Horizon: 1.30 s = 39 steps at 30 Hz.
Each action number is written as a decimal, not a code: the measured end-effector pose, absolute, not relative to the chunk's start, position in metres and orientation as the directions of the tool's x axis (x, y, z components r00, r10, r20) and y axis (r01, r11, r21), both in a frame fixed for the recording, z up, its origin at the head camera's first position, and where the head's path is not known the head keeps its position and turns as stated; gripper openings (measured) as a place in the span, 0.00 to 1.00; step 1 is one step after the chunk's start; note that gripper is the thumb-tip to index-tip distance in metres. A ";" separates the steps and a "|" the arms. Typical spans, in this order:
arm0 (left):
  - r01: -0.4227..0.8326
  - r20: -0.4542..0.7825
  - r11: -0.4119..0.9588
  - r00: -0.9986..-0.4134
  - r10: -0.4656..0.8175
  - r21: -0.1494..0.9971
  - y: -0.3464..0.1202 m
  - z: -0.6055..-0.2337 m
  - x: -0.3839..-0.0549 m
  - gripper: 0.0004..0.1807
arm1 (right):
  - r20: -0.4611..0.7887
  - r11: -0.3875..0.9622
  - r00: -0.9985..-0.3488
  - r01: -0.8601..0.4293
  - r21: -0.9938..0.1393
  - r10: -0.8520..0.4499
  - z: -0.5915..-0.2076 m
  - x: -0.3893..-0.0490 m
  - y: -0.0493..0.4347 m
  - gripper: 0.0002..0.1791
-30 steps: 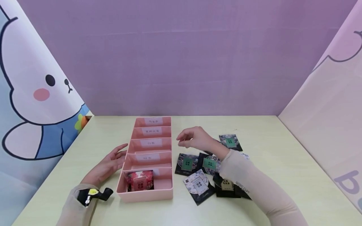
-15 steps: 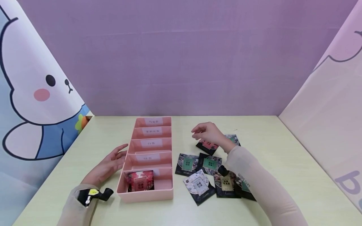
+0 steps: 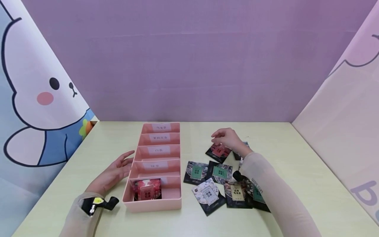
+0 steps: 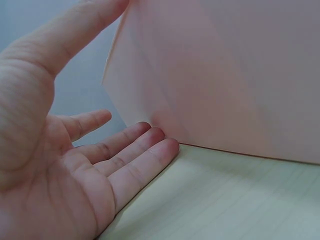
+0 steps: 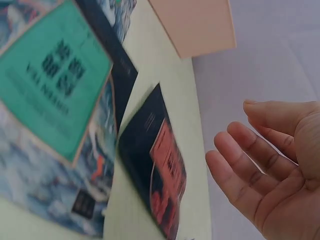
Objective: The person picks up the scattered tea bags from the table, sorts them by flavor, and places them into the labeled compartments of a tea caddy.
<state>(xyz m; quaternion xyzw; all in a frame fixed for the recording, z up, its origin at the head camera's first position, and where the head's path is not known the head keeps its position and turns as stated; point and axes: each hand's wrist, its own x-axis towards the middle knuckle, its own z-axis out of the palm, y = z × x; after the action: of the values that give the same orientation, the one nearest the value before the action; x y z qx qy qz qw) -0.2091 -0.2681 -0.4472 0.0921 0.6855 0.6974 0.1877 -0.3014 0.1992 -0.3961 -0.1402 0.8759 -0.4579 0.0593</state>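
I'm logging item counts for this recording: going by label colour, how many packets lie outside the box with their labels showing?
Green packets: 3
Red packet: 1
White packet: 1
Yellow packet: 1
Total: 6
Not counted: at least one packet partly behind the right hand, its label hidden.

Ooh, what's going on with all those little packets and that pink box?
Someone is working with the packets using both hands. Their left hand is beside the pink box, fingertips at its side. Their right hand is near a red packet on the table, but holds nothing. Another red one is in the box's nearest section. More packets, with green, white and gold labels, lie on the table.
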 end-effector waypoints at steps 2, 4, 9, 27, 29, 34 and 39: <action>-0.136 -0.129 0.011 -0.913 0.386 0.991 -0.268 -0.447 -0.209 0.41 | 0.021 0.543 -0.957 -0.183 -0.819 -0.290 -0.399 -0.303 0.203 0.15; -0.135 -0.129 0.013 -0.914 0.385 0.991 -0.268 -0.447 -0.209 0.42 | 0.024 0.562 -0.960 -0.183 -0.806 -0.278 -0.402 -0.305 0.206 0.14; -0.133 -0.128 0.013 -0.914 0.385 0.991 -0.268 -0.448 -0.210 0.43 | 0.012 0.617 -0.970 -0.164 -0.769 -0.242 -0.409 -0.309 0.213 0.13; -0.126 -0.115 -0.002 -0.912 0.395 0.992 -0.267 -0.447 -0.210 0.43 | -0.111 0.749 -0.969 -0.095 -0.655 -0.220 -0.418 -0.311 0.226 0.24; -0.129 -0.119 0.000 -0.913 0.391 0.992 -0.267 -0.447 -0.210 0.43 | -0.146 0.754 -0.961 -0.086 -0.651 -0.235 -0.418 -0.311 0.225 0.27; -0.124 -0.119 0.010 -0.913 0.390 0.992 -0.268 -0.447 -0.210 0.43 | -0.175 0.756 -0.952 -0.079 -0.649 -0.250 -0.417 -0.311 0.222 0.32; -0.128 -0.120 0.007 -0.914 0.388 0.992 -0.268 -0.447 -0.210 0.43 | -0.169 0.744 -0.955 -0.072 -0.664 -0.243 -0.417 -0.310 0.220 0.32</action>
<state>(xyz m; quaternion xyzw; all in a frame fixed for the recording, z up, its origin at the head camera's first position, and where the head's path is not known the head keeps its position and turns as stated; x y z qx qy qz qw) -0.2100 -0.2676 -0.4475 0.0949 0.6850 0.6983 0.1846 -0.3098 0.2204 -0.4171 -0.0851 0.9256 -0.3475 0.1233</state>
